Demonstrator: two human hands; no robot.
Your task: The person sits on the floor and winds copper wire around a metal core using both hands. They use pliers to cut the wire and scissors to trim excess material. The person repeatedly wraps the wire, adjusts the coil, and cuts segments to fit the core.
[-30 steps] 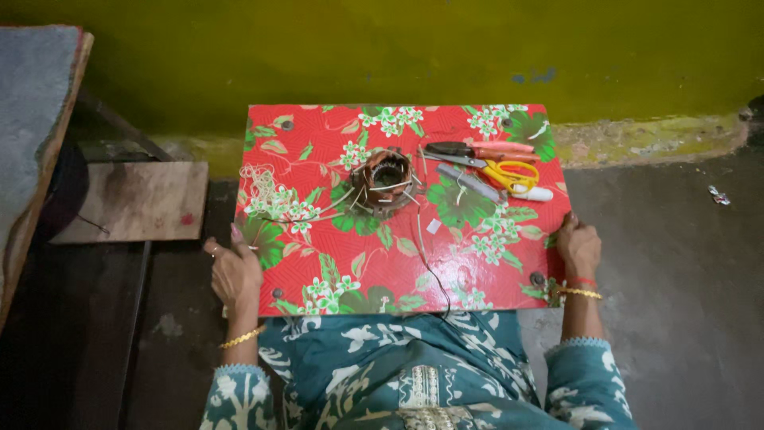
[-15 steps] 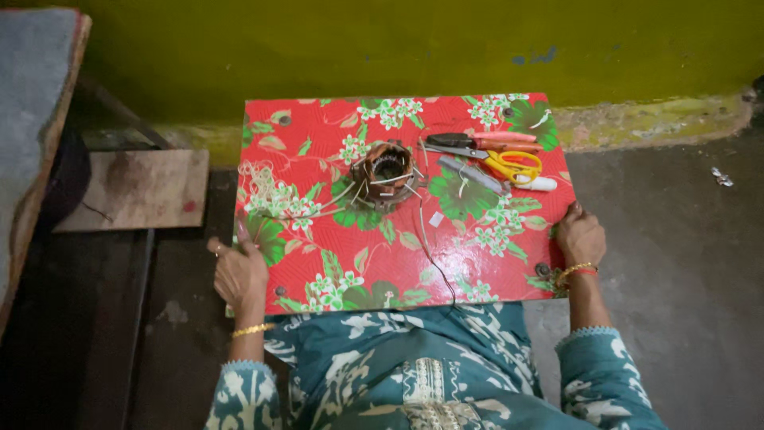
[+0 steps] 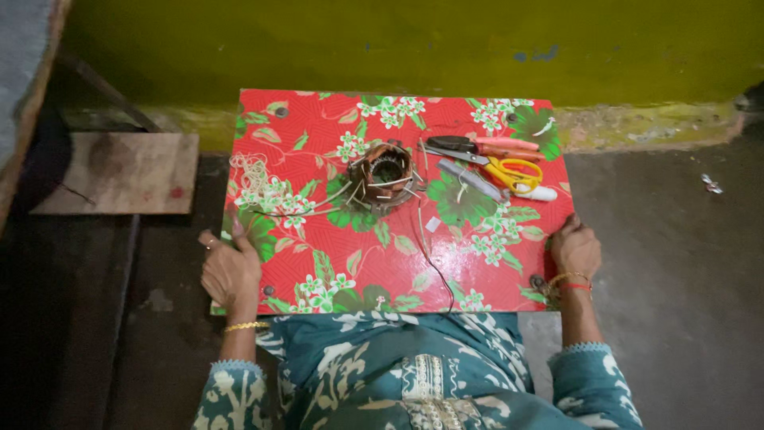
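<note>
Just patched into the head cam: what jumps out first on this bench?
The red floral board fills the middle, set against a yellow-green wall. At its centre sits a wound coil with loose wires trailing out, and to its right lie yellow scissors and red-handled pliers. The left hand and right hand grip the board's near corners.

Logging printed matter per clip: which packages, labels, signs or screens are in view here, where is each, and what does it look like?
None: no package, label, sign or screen shows.
Nearest candidate: a small white scrap on the red floral board, below the wound coil; too small to tell whether it is a label.
</note>
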